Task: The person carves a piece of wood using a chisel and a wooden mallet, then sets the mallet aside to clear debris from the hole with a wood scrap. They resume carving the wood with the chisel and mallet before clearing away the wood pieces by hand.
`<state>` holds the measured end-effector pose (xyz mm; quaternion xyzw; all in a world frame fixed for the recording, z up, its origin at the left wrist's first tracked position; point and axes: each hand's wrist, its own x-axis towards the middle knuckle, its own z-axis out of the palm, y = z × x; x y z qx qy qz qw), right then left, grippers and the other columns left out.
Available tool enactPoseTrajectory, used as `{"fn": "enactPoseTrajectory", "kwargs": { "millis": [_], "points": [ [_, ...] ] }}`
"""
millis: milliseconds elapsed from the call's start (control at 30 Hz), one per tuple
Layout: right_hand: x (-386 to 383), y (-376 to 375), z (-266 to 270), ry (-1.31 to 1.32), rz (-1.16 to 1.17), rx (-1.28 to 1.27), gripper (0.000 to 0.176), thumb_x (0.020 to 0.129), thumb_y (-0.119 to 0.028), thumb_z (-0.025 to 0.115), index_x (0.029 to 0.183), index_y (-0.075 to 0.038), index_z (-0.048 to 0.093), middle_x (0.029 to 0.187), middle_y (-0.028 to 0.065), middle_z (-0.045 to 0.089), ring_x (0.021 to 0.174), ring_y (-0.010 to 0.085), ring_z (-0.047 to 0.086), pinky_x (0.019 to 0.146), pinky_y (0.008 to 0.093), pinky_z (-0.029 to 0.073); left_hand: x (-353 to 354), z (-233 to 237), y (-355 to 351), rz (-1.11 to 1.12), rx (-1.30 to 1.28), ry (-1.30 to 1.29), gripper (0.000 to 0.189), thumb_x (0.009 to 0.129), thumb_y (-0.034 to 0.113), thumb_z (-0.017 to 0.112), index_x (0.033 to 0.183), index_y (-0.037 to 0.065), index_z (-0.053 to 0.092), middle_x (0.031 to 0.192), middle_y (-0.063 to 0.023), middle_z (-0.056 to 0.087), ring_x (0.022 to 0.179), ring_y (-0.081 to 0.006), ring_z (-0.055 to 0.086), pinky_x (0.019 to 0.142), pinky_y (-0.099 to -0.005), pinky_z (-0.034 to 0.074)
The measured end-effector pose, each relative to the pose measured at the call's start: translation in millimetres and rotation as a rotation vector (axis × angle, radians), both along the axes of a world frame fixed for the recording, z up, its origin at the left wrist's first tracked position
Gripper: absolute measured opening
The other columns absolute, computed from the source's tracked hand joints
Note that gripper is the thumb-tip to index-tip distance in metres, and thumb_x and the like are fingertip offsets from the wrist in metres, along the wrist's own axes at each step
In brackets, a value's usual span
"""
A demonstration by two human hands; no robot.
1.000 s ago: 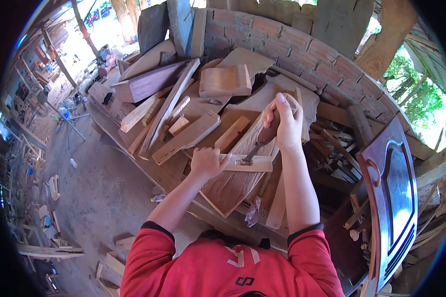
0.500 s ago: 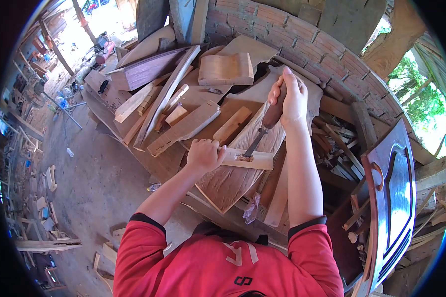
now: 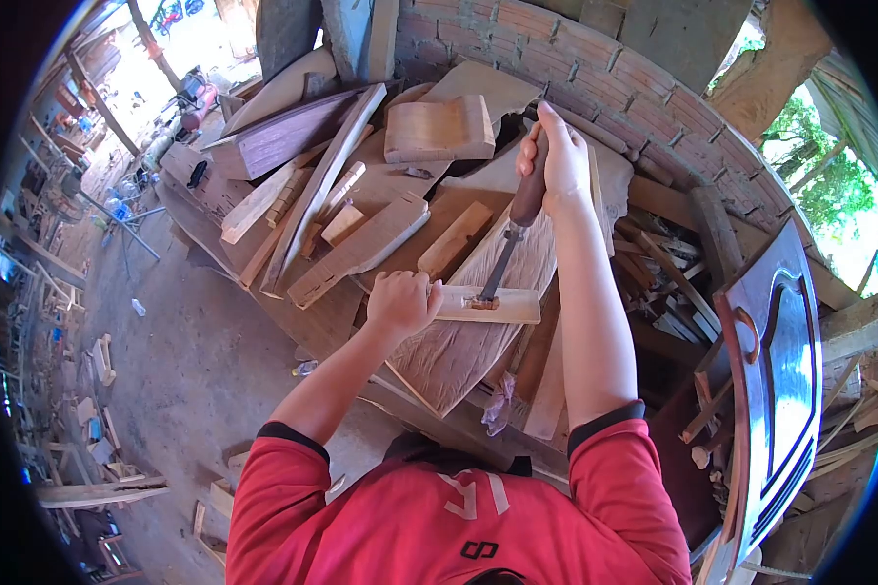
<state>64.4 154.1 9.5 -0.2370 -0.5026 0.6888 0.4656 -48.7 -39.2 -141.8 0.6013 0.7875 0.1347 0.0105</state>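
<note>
My left hand point(image 3: 401, 303) is closed around the left end of a pale narrow wood piece point(image 3: 515, 306) that lies across a rough wooden board point(image 3: 458, 359). In my right hand point(image 3: 562, 166) is the brown handle of a chisel point(image 3: 502, 261), the palm against it and the thumb pointing up along it. The chisel leans, its steel blade running down to a small cut recess in the pale piece. Wood chips sit around the blade's tip, which I cannot see clearly. Just behind the pale piece lies a short brown wood block point(image 3: 456, 237).
A curved wood block point(image 3: 439, 130), a long strip point(image 3: 324, 190) and a notched plank point(image 3: 361, 249) lie on the bench's far side. A brick wall point(image 3: 576, 68) stands behind. At right are a dark panelled door point(image 3: 785, 370) and scrap wood; a plastic bag point(image 3: 498, 405) hangs near me.
My right hand and the chisel handle have shifted slightly up and left, so the chisel stands a little steeper. My left hand stays on the wood piece. The view has moved slightly.
</note>
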Motion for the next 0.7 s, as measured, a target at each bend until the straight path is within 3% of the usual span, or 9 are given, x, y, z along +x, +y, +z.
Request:
{"fn": "enactPoseTrajectory", "kwargs": {
  "millis": [333, 533, 700],
  "points": [
    [-4.9, -0.1, 0.4, -0.151, -0.164, 0.078, 0.036, 0.083, -0.034, 0.054, 0.062, -0.006, 0.046, 0.049, 0.0061, 0.046, 0.037, 0.0159, 0.043, 0.04, 0.0291, 0.036, 3.9, 1.2, 0.3, 0.028, 0.002, 0.019, 0.034, 0.088, 0.031, 0.039, 0.074, 0.007, 0.06, 0.075, -0.0128, 0.062, 0.078, -0.0278, 0.06, 0.077, -0.0441, 0.04],
    [-7.9, -0.2, 1.1, -0.155, -0.19, 0.044, 0.037, 0.084, -0.034, 0.054, 0.06, -0.006, 0.046, 0.049, 0.006, 0.047, 0.037, 0.0152, 0.043, 0.04, 0.0289, 0.036, 4.1, 0.6, 1.4, 0.048, 0.017, 0.017, 0.03, 0.086, 0.027, 0.043, 0.072, 0.006, 0.058, 0.073, -0.0124, 0.062, 0.079, -0.0289, 0.06, 0.076, -0.0434, 0.041],
    [-2.4, -3.6, -0.7, -0.134, -0.218, 0.064, 0.038, 0.084, -0.034, 0.053, 0.06, -0.006, 0.046, 0.048, 0.0059, 0.047, 0.037, 0.015, 0.044, 0.04, 0.0287, 0.036, 2.9, -1.0, 1.9, 0.041, -0.012, 0.031, 0.035, 0.088, 0.03, 0.038, 0.074, 0.006, 0.06, 0.076, -0.0124, 0.063, 0.081, -0.0273, 0.06, 0.08, -0.0439, 0.039]
  ]
}}
